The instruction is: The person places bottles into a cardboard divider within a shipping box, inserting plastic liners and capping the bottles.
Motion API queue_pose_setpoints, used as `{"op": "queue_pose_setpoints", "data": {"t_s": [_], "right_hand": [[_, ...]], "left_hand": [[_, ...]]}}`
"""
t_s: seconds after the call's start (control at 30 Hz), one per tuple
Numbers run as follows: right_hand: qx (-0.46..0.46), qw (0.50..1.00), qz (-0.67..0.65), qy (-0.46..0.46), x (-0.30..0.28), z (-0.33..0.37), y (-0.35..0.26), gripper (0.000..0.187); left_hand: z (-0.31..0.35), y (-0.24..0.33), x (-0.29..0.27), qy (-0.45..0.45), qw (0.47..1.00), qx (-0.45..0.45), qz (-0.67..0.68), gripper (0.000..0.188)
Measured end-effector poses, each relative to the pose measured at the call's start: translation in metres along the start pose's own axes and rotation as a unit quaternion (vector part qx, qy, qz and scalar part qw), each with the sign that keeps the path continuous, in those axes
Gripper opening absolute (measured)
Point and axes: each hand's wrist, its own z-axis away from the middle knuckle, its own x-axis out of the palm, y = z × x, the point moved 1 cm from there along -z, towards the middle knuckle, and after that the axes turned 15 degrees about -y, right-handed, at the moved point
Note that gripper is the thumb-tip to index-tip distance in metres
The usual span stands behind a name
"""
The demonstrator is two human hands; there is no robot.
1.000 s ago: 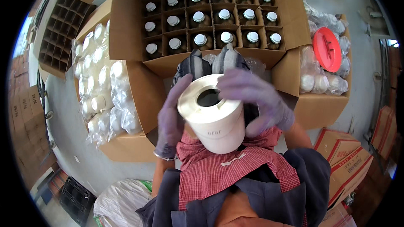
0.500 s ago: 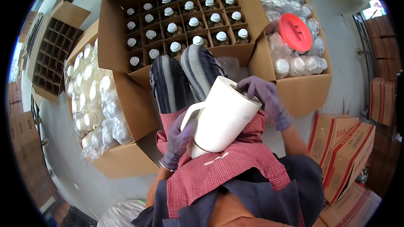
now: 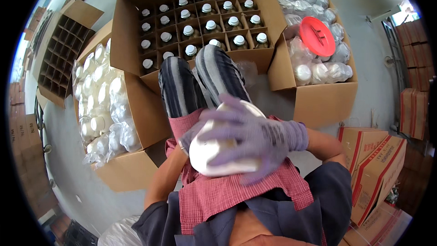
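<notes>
A large white mug [image 3: 207,154] lies tilted in my lap on the red checked apron, one round end turned toward me. My left hand [image 3: 193,134], in a purple-grey glove, holds the mug at its left side; its fingers are mostly covered by my other hand. Over the mug spreads my right hand [image 3: 252,139], gloved alike, fingers apart and smeared by motion, palm against or just above the white surface. The mug's handle is hidden. Beyond my knees stands a divided carton [image 3: 182,66] of white-capped bottles [image 3: 188,30].
At the left, an open carton [image 3: 127,168] holds white cups [image 3: 99,122] in clear plastic. Another carton [image 3: 325,102] at the right holds wrapped pieces, with a red dish [image 3: 317,36] on top. Sealed boxes [image 3: 378,177] stand lower right; an empty divided carton [image 3: 63,57] sits far left.
The mug has tipped so that one end faces me. My right hand has left its far rim and swept left across it, fingers spreading.
</notes>
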Motion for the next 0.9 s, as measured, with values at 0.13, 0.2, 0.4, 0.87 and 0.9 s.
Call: {"op": "queue_pose_setpoints", "data": {"t_s": [0.13, 0.2, 0.4, 0.87, 0.9], "right_hand": [[-0.038, 0.997, 0.035, -0.065, -0.01, -0.018, -0.014, 0.072], [0.005, 0.997, 0.039, -0.069, -0.022, -0.017, -0.012, 0.073], [0.172, 0.958, 0.229, -0.02, -0.011, -0.016, 0.007, 0.064], [0.227, 0.956, -0.034, 0.185, -0.037, 0.048, 0.125, 0.044], [0.287, 0.918, -0.05, 0.269, -0.036, 0.054, 0.122, 0.042]], "left_hand": [[-0.016, 0.0, -0.005, -0.027, 0.991, 0.034, -0.126, 0.031], [-0.011, 0.006, -0.005, -0.002, 0.973, 0.068, -0.22, 0.03], [-0.015, 0.073, -0.001, 0.106, 0.872, 0.194, -0.436, 0.024], [0.05, 0.104, -0.005, -0.018, 0.81, 0.396, -0.431, 0.05], [0.042, 0.096, -0.005, 0.083, 0.796, 0.406, -0.441, 0.051]]}}
